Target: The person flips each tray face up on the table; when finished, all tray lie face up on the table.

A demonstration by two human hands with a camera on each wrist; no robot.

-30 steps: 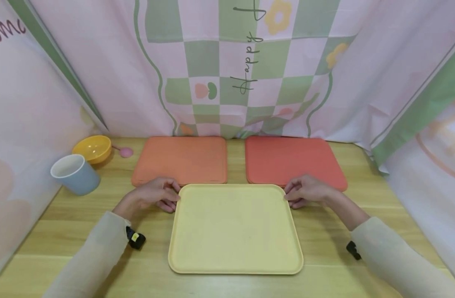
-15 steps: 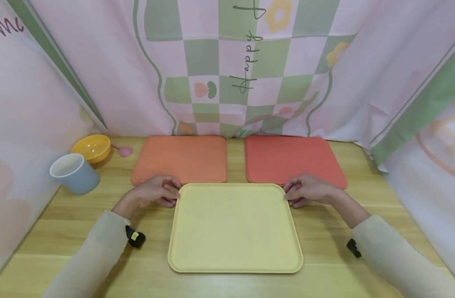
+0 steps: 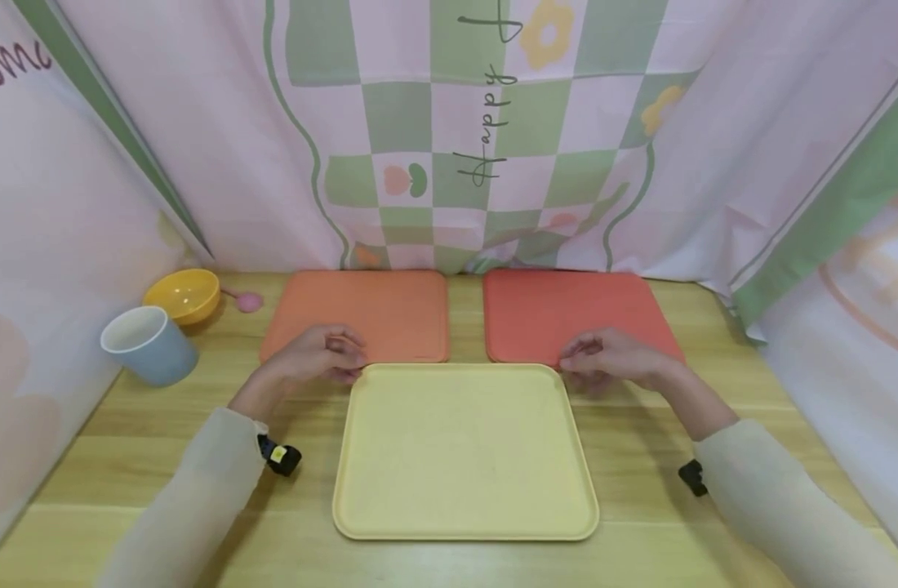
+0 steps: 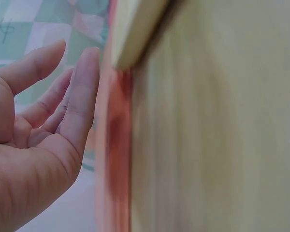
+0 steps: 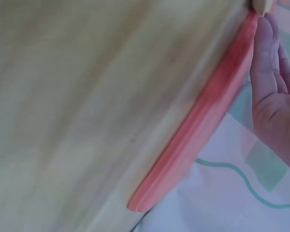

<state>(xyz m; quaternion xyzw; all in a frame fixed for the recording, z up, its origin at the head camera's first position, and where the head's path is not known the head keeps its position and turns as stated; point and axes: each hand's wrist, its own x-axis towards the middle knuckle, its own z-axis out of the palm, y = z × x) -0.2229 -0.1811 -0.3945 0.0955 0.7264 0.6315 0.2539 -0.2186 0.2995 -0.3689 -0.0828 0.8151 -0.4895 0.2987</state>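
A pale yellow rectangular tray point(image 3: 467, 453) lies flat on the wooden table in the head view. At its far left corner is my left hand point(image 3: 320, 353), with thumb and fingers apart and nothing between them; the left wrist view shows that hand point(image 4: 43, 106) lifted off the tray's corner point(image 4: 135, 34). My right hand point(image 3: 603, 358) hovers by the far right corner, in front of the red tray point(image 3: 574, 310). In the right wrist view its extended fingers point(image 5: 264, 58) hold nothing. An orange tray point(image 3: 368, 314) lies behind my left hand.
On the left stand a light blue cup point(image 3: 155, 347) and a yellow bowl point(image 3: 184, 296), with a pink spoon point(image 3: 248, 302) beside the bowl. A patterned curtain point(image 3: 464, 122) hangs along the table's back edge, and more cloth point(image 3: 37, 245) closes in both sides.
Both hands have let go of the yellow tray's side rims and risen slightly toward the back. The yellow tray stays where it was.
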